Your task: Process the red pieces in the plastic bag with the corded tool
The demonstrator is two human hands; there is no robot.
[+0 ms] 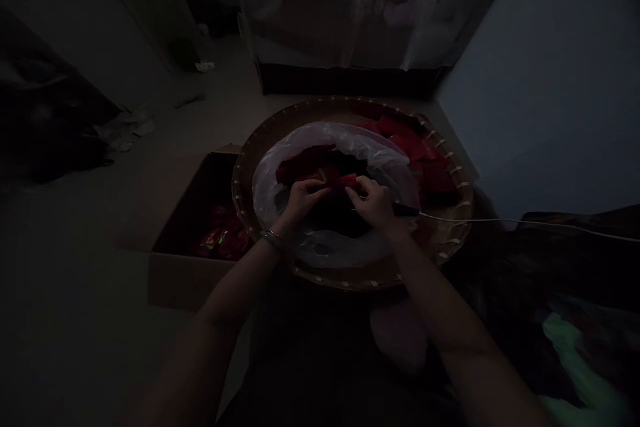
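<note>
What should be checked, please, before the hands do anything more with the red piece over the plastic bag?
1. Both hands on the red piece: left hand and right hand pinch it, ok.
2. Plastic bag open: ok.
3. Woven tray lying flat: ok.
4. White cable clear of the tray: not ok, crosses the rim.
5. Lighting: not ok, very dim.
6. Cardboard box contents: cannot tell.

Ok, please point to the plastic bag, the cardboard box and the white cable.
plastic bag (280, 167): head view, left rim.
cardboard box (185, 280): head view, front wall.
white cable (500, 220): head view, middle stretch.
</note>
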